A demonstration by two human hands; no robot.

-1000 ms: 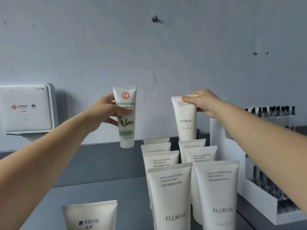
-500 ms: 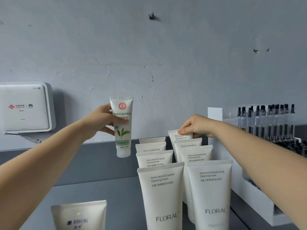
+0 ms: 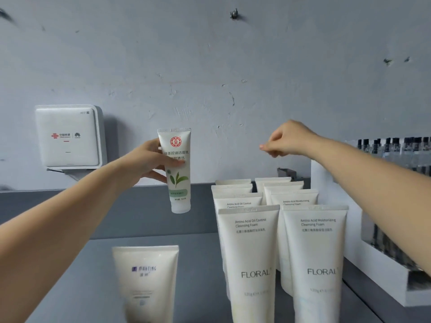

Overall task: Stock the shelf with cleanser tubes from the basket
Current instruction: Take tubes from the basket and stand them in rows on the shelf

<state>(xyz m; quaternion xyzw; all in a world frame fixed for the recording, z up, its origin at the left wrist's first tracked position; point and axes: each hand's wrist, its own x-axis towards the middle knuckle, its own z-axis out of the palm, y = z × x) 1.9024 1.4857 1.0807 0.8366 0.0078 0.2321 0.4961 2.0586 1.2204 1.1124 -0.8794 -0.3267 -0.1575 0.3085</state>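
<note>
My left hand (image 3: 144,164) grips a small white tube with a green leaf print (image 3: 177,173), upright and in the air above the grey shelf (image 3: 93,276), left of the stocked rows. Two rows of white FLORAL cleanser tubes stand on the shelf, the left row (image 3: 251,264) and the right row (image 3: 319,264). Above the back of the right row hovers my right hand (image 3: 291,138), holding nothing, its fingers loosely bent. The rearmost tube (image 3: 272,180) stands below it. No basket is in view.
Another white tube with purple print (image 3: 147,280) stands at the shelf's front left. A white router box (image 3: 67,136) hangs on the grey wall at the left. A white rack of dark vials (image 3: 384,264) borders the rows on the right.
My right hand lowered a FLORAL tube into the back of the right row, let it go and rose empty. My left hand has kept the leaf tube at about the same place.
</note>
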